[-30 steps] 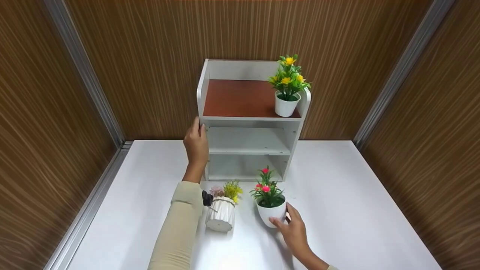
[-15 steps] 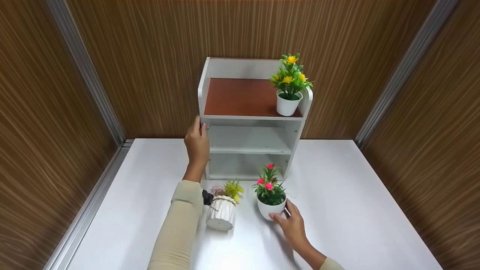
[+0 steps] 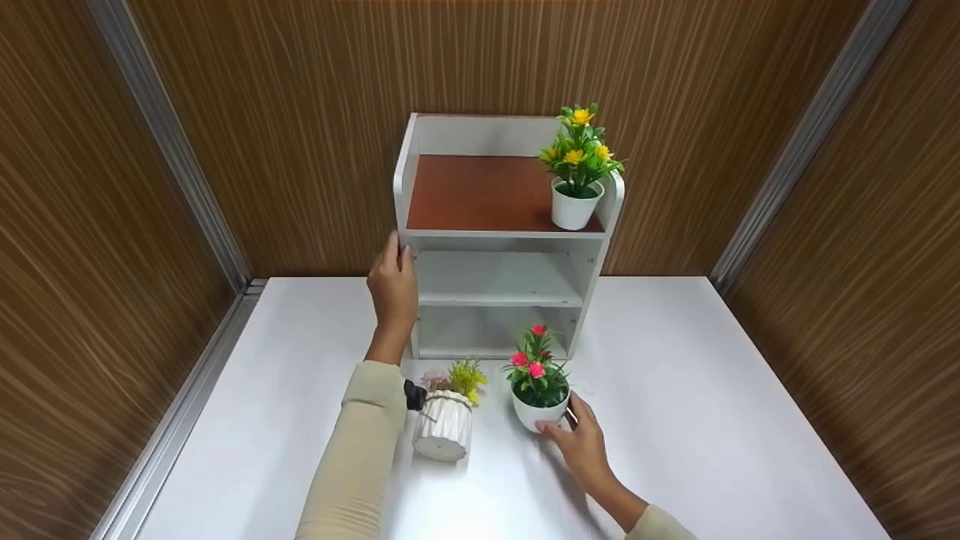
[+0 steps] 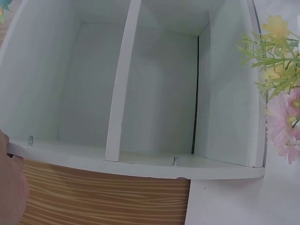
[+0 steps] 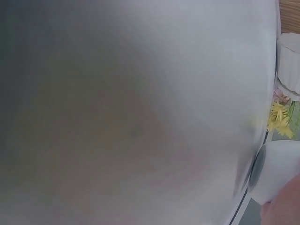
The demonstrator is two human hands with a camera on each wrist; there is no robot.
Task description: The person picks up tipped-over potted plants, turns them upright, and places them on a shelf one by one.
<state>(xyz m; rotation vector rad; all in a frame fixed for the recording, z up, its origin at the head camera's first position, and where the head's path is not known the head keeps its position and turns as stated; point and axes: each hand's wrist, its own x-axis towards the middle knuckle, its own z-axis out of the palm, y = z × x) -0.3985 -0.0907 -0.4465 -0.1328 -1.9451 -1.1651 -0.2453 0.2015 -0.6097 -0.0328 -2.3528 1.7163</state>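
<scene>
My left hand (image 3: pixel 394 292) grips the left side panel of a small white shelf (image 3: pixel 499 300) with a brown top board. In the left wrist view, the same hand (image 4: pixel 10 187) appears at the left edge, at the rim of that panel. Over the table, my right hand (image 3: pixel 583 446) holds a white flowerpot (image 3: pixel 538 416) with pink artificial flowers (image 3: pixel 535 367), thumb in front and fingers at its right side. The pot is slightly tilted, before the shelf's lowest compartment. The right wrist view shows part of this white pot (image 5: pixel 276 168) and the hand (image 5: pixel 283 206).
Left of the held pot is a ribbed white vase (image 3: pixel 444 427) with yellow and pink flowers, tied with string. A white pot of yellow flowers (image 3: pixel 574 206) stands on the shelf's top right. Wood-patterned walls (image 3: pixel 300 135) enclose the white table (image 3: pixel 697 420).
My right hand has moved the pink-flowered pot a little forward, towards the shelf. The left hand stays on the side panel.
</scene>
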